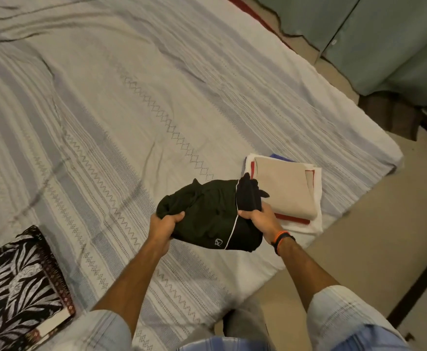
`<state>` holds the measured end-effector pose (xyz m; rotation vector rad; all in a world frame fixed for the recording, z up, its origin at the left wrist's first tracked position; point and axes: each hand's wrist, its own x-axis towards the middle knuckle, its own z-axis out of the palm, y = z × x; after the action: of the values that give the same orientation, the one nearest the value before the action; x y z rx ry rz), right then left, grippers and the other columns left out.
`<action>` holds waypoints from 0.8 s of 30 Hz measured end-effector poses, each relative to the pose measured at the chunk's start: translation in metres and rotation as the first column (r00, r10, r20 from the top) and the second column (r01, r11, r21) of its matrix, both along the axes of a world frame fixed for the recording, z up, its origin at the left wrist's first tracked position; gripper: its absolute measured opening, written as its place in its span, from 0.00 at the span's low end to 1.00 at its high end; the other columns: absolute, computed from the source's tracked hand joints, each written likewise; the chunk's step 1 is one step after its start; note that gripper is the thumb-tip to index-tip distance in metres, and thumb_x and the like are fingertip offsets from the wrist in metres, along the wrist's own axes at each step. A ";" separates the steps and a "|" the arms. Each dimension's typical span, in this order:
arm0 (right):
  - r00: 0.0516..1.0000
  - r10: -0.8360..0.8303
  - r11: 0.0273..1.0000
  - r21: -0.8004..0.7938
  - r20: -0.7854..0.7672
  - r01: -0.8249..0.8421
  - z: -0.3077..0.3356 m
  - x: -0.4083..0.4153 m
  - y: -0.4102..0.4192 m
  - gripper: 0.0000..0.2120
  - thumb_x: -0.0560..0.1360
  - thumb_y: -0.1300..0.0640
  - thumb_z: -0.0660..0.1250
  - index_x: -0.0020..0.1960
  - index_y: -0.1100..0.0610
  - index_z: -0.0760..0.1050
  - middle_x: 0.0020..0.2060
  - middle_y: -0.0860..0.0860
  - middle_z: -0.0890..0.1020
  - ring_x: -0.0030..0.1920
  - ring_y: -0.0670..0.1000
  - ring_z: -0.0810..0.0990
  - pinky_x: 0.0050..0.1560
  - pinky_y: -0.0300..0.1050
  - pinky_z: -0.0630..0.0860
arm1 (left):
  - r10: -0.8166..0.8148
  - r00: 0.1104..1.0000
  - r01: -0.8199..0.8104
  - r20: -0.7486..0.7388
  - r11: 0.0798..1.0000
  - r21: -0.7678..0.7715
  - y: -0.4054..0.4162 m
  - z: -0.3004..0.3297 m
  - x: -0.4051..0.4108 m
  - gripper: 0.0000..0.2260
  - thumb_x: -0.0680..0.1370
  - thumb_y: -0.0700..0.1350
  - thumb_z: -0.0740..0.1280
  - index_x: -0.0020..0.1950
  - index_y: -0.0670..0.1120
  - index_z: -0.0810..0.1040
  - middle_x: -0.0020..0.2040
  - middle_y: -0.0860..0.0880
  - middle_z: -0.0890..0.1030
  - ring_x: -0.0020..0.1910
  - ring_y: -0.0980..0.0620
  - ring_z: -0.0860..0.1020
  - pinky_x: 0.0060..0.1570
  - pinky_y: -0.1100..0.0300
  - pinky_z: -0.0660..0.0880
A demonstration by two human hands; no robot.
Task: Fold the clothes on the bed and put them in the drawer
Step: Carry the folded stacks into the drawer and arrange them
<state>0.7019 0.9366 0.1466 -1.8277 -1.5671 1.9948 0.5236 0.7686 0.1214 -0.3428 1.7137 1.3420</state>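
A folded black garment [212,211] with a thin white stripe and a small white logo is held just above the bed [106,110]. My left hand [164,224] grips its left edge. My right hand [258,219] grips its right side, near the white stripe. Right behind the garment, a stack of folded clothes [286,191] lies near the bed's right corner, with a beige piece on top and red, white and blue pieces under it.
A folded black-and-white leaf-print cloth [17,287] lies on the bed at the lower left. The bedspread is striped grey and white. Tiled floor [359,249] runs along the right of the bed. Teal cabinet doors [384,41] stand at the upper right.
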 end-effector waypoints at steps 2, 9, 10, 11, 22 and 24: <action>1.000 0.013 1.000 -0.007 -0.015 -0.013 -0.006 -0.022 0.026 0.18 0.74 0.61 0.72 0.61 0.55 0.73 0.47 0.49 0.79 0.51 0.53 0.77 0.55 0.50 0.74 | 0.026 1.000 -0.026 -0.009 1.000 -0.014 0.022 -0.007 -0.016 0.26 0.74 0.36 0.73 0.70 0.42 0.71 0.62 0.42 0.78 0.57 0.43 0.77 0.57 0.48 0.78; 0.994 -0.019 1.000 -0.007 -0.109 0.019 -0.032 -0.086 0.112 0.18 0.73 0.60 0.74 0.59 0.51 0.73 0.53 0.51 0.81 0.53 0.52 0.79 0.57 0.48 0.76 | 0.188 0.982 -0.188 -0.010 0.982 0.019 0.095 -0.031 -0.080 0.28 0.73 0.37 0.75 0.71 0.43 0.71 0.63 0.43 0.78 0.59 0.42 0.78 0.60 0.45 0.77; 0.994 -0.018 1.000 0.007 -0.111 0.019 -0.035 -0.092 0.117 0.18 0.73 0.59 0.74 0.59 0.51 0.73 0.53 0.50 0.81 0.52 0.51 0.79 0.55 0.46 0.75 | 0.202 0.979 -0.202 -0.013 0.979 0.010 0.098 -0.033 -0.087 0.28 0.73 0.38 0.75 0.71 0.43 0.71 0.63 0.43 0.78 0.60 0.42 0.77 0.60 0.45 0.77; 0.998 0.009 0.998 0.055 -0.067 -0.005 -0.040 -0.096 0.122 0.19 0.73 0.56 0.74 0.61 0.52 0.73 0.53 0.49 0.81 0.52 0.50 0.79 0.54 0.45 0.75 | 0.183 0.983 -0.184 -0.035 0.983 -0.025 0.101 -0.036 -0.092 0.27 0.73 0.38 0.74 0.71 0.43 0.71 0.63 0.43 0.77 0.60 0.41 0.77 0.59 0.45 0.77; 0.903 0.288 0.933 0.121 0.319 -0.340 -0.072 -0.087 0.108 0.24 0.75 0.57 0.72 0.69 0.59 0.69 0.64 0.56 0.78 0.64 0.56 0.76 0.63 0.44 0.71 | -0.241 0.968 0.212 -0.075 0.936 -0.280 0.088 -0.044 -0.085 0.25 0.77 0.39 0.71 0.73 0.42 0.69 0.72 0.44 0.71 0.69 0.43 0.72 0.65 0.49 0.74; 0.920 0.277 0.934 0.149 0.277 -0.326 -0.060 -0.084 0.094 0.22 0.75 0.57 0.72 0.67 0.59 0.71 0.62 0.55 0.79 0.62 0.54 0.78 0.59 0.41 0.72 | -0.276 0.957 0.246 -0.091 0.935 -0.254 0.084 -0.033 -0.077 0.24 0.77 0.39 0.71 0.72 0.42 0.70 0.71 0.44 0.72 0.68 0.44 0.73 0.64 0.50 0.75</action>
<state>0.6182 1.0304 0.0869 -1.9210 -2.1522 1.6804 0.4463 0.8530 0.0888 -0.1592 1.9572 0.9813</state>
